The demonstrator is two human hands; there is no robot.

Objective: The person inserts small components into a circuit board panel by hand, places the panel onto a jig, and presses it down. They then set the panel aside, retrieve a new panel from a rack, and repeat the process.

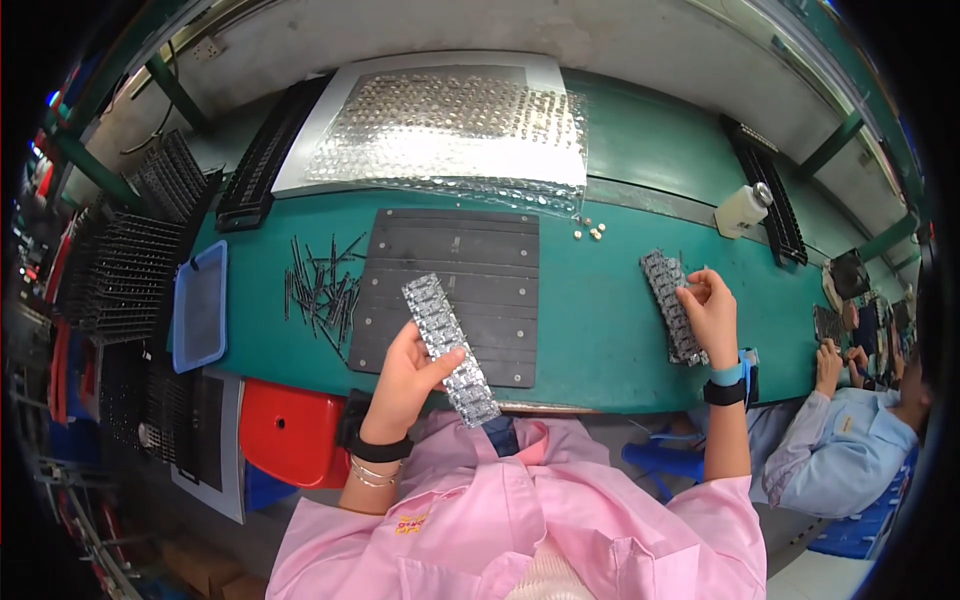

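Note:
My left hand (pixel 405 378) grips a long silver strip (pixel 447 345) marked with a row of small repeated shapes. The strip slants over the near edge of a black plate (pixel 450 280) and past the table's front edge. To the right, a pile of similar dark-silver strips (pixel 668 305) lies on the green table. My right hand (pixel 708 312) is at that pile's right edge, its thumb and fingers pinched together. What sits between those fingertips, if anything, is hidden. Loose thin black bars (pixel 322 290) are scattered left of the plate.
Bubble wrap (pixel 420 135) holding many small round pieces covers a white board at the back. Several small round pieces (pixel 596 232) lie nearby. A blue tray (pixel 200 310), black racks (pixel 125 270), a bottle (pixel 742 212) and a red stool (pixel 290 430) surround me. A co-worker (pixel 850 450) sits at right.

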